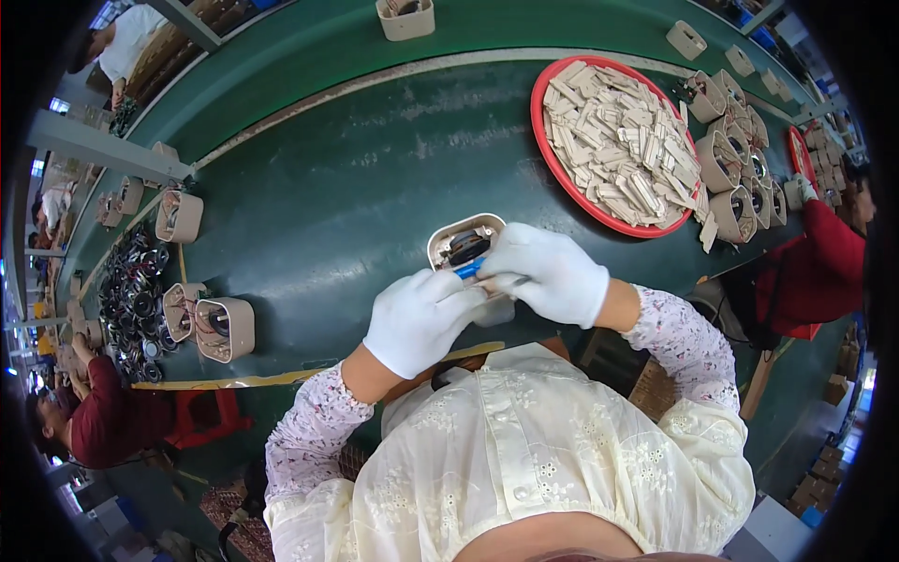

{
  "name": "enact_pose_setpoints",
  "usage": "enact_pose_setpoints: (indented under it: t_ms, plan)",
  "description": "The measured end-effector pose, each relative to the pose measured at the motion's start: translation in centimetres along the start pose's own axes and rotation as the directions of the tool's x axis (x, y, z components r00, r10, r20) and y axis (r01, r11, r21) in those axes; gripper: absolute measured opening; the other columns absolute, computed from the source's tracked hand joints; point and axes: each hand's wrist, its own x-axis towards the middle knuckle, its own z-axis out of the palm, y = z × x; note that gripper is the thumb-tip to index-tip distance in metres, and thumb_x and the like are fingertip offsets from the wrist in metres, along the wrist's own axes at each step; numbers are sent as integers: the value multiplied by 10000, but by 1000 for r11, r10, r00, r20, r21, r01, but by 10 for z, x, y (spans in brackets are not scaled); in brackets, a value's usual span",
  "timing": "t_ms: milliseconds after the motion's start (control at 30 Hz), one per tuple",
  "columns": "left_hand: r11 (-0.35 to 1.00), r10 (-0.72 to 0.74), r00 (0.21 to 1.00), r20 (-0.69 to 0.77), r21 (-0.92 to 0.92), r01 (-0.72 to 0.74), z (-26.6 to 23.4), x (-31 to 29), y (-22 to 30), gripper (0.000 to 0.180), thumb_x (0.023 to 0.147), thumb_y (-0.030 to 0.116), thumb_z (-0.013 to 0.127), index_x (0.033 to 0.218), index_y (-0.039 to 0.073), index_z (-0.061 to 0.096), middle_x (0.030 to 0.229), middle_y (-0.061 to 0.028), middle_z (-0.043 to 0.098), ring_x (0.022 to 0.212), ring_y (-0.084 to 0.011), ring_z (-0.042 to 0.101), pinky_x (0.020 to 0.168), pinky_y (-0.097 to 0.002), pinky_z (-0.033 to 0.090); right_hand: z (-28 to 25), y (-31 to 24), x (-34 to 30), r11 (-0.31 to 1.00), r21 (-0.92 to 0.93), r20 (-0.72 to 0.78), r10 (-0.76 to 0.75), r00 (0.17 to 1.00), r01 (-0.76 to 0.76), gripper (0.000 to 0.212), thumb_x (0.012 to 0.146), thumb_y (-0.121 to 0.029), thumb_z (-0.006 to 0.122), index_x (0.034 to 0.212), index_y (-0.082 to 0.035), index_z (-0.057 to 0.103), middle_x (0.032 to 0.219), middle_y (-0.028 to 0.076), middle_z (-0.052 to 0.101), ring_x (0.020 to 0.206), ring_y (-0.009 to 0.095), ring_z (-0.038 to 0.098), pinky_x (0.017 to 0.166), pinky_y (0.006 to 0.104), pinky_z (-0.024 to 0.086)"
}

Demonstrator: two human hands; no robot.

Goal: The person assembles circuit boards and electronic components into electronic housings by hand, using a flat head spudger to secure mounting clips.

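In front of me on the green table stands a beige plastic housing [437, 246], open at the top, with a dark round speaker [467, 247] inside. A small blue part [468, 269] shows at its near side, between my fingertips. My left hand [419, 320], in a white glove, is closed against the housing's near left side. My right hand [549, 272], gloved alike, bends over the near right side with its fingers pinched together. The fingertips of both hands meet beside the blue part and hide what they grip and the near wall.
A red round tray [540, 140] heaped with beige plastic strips [618, 140] lies at the far right. Several housings [721, 159] stand beyond it. On the left are two housings [225, 330] and a pile of speakers [136, 290]. Co-workers [824, 253] sit at both sides.
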Motion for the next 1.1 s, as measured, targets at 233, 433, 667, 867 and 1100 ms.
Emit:
enact_pose_setpoints:
  t_ms: [233,433,667,867,1100]
  plan:
    - [999,-25,997,75,-31,27,-4,2,-3,177,833,213,746,1006,192,711,902,-6,615,760,-207,650,635,-343,521,6,-16,-8,958,-194,-22,-220,975,212,273,749,-154,747,1018,-142,702,952,38,639,877,267,653,739,387,556]
    - [1000,-6,998,56,20,5,-10,11,-26,175,796,129,759,967,134,722,935,-72,652,806,-284,662,695,-384,545,-39,-37,5,980,-63,-409,-198,891,189,229,749,-30,789,952,-108,718,866,78,647,707,291,618,643,379,498]
    - [876,-6,934,-357,449,177,-26,147,-187,396,880,64,633,1247,207,677,1179,-99,608,1035,-343,604,848,-448,544,2,23,0,995,92,-506,86,858,-45,118,806,-36,762,914,-35,715,766,100,670,633,265,639,591,350,504]
    - [883,-216,944,-251,362,299,18,270,-229,290,972,232,619,1248,159,669,1283,-110,593,1156,-329,618,940,-464,535,-3,2,-11,973,188,-488,208,848,-131,101,856,-44,736,952,-13,745,782,120,715,592,228,663,567,328,509]
    - [859,-328,933,-148,364,360,28,309,-236,168,941,212,663,1057,99,704,1200,-160,626,1069,-368,663,909,-481,544,-14,-14,-34,872,401,-422,447,788,-280,148,897,-19,677,1019,29,745,790,123,729,586,142,671,559,274,522]
